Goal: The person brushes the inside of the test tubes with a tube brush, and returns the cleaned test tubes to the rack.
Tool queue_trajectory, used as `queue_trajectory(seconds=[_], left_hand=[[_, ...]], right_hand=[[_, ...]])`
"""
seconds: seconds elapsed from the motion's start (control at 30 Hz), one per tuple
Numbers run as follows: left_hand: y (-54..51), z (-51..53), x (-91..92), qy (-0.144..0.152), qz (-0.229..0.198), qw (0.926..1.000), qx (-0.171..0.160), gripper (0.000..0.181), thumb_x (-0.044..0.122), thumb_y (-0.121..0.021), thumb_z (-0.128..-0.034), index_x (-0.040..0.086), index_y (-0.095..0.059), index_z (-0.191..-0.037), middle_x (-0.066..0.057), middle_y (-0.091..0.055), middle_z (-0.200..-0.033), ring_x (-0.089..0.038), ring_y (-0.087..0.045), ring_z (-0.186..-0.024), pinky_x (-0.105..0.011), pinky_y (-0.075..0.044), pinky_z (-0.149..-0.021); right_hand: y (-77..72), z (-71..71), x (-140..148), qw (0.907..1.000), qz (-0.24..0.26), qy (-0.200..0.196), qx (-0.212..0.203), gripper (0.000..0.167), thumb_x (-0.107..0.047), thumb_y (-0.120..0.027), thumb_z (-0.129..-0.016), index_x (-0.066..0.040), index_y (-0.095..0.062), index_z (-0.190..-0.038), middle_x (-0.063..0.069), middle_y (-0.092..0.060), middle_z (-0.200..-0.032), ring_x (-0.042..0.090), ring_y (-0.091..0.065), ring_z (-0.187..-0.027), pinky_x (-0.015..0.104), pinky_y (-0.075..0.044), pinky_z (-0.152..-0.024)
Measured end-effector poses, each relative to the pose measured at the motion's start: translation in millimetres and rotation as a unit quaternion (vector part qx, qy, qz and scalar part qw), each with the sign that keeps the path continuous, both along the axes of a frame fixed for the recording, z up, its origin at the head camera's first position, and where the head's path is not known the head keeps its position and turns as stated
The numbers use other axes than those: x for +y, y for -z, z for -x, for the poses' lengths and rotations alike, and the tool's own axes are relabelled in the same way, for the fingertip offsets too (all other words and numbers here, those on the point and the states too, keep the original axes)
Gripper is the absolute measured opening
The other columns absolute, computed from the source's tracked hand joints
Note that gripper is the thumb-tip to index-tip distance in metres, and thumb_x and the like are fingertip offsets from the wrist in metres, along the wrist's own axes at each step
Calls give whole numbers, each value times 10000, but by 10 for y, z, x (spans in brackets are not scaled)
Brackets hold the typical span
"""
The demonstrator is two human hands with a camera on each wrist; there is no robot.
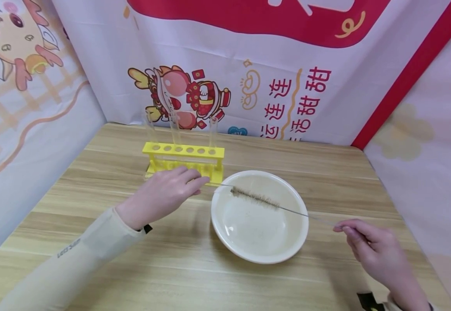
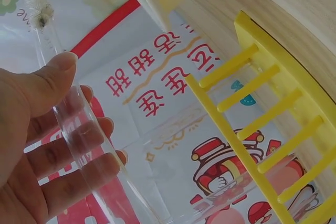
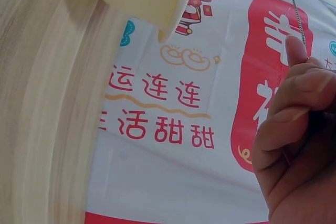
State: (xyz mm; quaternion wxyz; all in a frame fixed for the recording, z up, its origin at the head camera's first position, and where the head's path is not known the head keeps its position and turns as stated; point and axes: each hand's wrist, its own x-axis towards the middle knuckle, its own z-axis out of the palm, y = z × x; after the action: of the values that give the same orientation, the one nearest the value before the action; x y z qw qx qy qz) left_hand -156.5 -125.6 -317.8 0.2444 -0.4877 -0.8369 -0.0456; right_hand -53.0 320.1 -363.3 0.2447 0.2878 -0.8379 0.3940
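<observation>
My left hand [image 1: 165,192] holds a clear glass test tube [image 2: 86,142], its thumb on one side and fingers on the other in the left wrist view. A test tube brush [image 1: 255,198] with tan bristles stretches above the white basin [image 1: 258,252]. Its bristle end lies right by the tube's mouth; whether the tip is inside I cannot tell. On the right, my right hand [image 1: 382,252] pinches the brush's thin twisted wire handle [image 3: 295,9] between thumb and curled fingers. Just beyond the left hand stands a yellow test tube rack [image 1: 184,150], partly covered by that hand.
Several clear test tubes, one of them a tube [image 1: 212,134] at the rack's right end, stand upright in the rack. The wooden table [image 1: 171,272] ends at a printed cloth backdrop [image 1: 248,56] behind, with printed cloth at both sides too.
</observation>
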Motion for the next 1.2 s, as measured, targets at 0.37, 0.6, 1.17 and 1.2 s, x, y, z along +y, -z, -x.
queue_trajectory(seconds=[0.37,0.6,1.17,1.2], left_hand=[[8,11,46,-49,197,9992,350,419,16,-796,-821,16,-662,-1218,-127,-691,-1051,-264,-676,-895,-349,-596,-668],[26,27,93,39,256,9991,334,421,6,-785,-830,20,-660,-1232,-121,-686,-1059,-266,-669,-914,-358,-596,-701],[107,58,254,198,342,9973,622,346,29,-770,-853,42,-680,-1187,-80,-685,-1014,-241,-654,-879,-335,-591,-700],[107,58,259,191,360,9971,649,342,30,-768,-856,41,-680,-1186,-80,-686,-1014,-240,-655,-878,-335,-591,-702]], right_hand=[[22,22,14,9989,-146,-122,-417,413,308,-552,-804,-38,-690,-983,-95,-440,-557,-35,-384,-429,101,-334,-395],[32,41,14,9975,-177,-84,-685,393,282,-556,-831,-52,-685,-994,-90,-451,-573,-14,-397,-434,114,-349,-394],[166,181,-93,9950,231,-611,-759,379,324,-486,-830,21,-666,-968,-47,-418,-551,6,-370,-431,136,-317,-362],[162,185,-104,9946,241,-614,-799,377,321,-484,-835,19,-667,-968,-47,-416,-550,10,-369,-432,141,-319,-364]])
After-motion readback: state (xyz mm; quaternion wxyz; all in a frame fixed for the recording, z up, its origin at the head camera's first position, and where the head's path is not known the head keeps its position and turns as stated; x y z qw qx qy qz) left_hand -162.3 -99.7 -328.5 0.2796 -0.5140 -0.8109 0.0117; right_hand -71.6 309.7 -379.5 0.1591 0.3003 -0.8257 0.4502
